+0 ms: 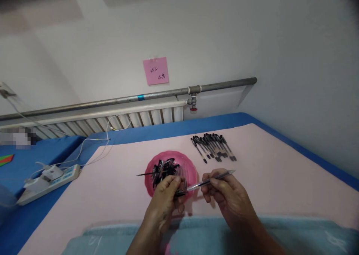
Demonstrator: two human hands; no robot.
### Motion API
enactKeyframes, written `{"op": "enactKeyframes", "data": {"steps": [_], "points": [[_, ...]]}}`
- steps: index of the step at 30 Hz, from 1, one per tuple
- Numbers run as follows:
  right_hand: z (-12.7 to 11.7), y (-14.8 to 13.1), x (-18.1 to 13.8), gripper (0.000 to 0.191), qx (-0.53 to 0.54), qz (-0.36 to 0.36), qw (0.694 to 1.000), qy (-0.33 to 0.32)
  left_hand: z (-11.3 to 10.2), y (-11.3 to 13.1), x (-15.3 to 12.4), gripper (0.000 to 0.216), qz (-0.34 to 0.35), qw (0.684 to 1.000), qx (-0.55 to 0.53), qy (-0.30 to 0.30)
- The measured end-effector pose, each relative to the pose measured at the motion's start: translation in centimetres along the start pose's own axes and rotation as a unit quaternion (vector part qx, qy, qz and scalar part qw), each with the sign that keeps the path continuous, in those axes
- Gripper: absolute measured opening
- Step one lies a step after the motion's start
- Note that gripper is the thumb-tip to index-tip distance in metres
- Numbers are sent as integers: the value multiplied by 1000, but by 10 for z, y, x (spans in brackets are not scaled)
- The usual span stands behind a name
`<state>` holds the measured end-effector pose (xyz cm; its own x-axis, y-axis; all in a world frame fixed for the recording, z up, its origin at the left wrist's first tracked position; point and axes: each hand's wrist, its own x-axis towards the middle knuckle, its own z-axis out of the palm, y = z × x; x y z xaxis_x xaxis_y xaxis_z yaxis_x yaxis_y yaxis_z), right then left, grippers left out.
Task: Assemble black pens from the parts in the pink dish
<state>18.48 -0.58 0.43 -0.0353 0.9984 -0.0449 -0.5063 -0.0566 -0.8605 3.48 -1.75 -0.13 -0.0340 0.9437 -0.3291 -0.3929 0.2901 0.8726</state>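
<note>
My right hand (224, 189) pinches a clear pen barrel (196, 186) with a dark refill showing inside. The barrel lies slanted, its left end close to my left hand (168, 191). That hand is closed over the near rim of a pink scalloped bowl (193, 169), with a small black pen part (181, 194) at its fingertips; its exact shape is partly hidden. Black pen parts (161, 172) and clear barrels (182, 170) fill the bowl. A thin dark refill (144, 174) sticks out over its left rim.
Several black-capped pens (214, 144) lie in a row behind my right hand on the pink sheet (269, 165). A power strip (66, 176) with plugged-in chargers and white cables is at left. A radiator (151, 116) and pipe (162, 94) run along the wall.
</note>
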Motion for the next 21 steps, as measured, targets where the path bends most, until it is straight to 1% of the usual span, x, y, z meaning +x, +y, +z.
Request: {"op": "enactKeyframes", "data": {"steps": [2, 5, 8, 11, 15, 21], "points": [[-4, 2, 1, 18, -13, 0, 1000, -2, 0, 0, -1, 36, -11, 1000, 6, -1], [-8, 4, 3, 15, -30, -23, 999, -11, 0, 1, -2, 39, -37, 999, 16, -9], [-8, 3, 3, 10, -37, -51, 998, -24, 0, 3, -5, 37, -50, 998, 25, -10], [-7, 1, 1, 7, -63, -63, 995, -41, 0, 5, -6, 35, -59, 998, 22, -29], [-10, 4, 0, 6, -82, -60, 993, -58, 0, 7, -7, 35, -70, 996, 13, -47], [-15, 11, 3, 10, -106, -31, 991, -76, 0, 11, -9, 36, -87, 994, 10, -67]]}}
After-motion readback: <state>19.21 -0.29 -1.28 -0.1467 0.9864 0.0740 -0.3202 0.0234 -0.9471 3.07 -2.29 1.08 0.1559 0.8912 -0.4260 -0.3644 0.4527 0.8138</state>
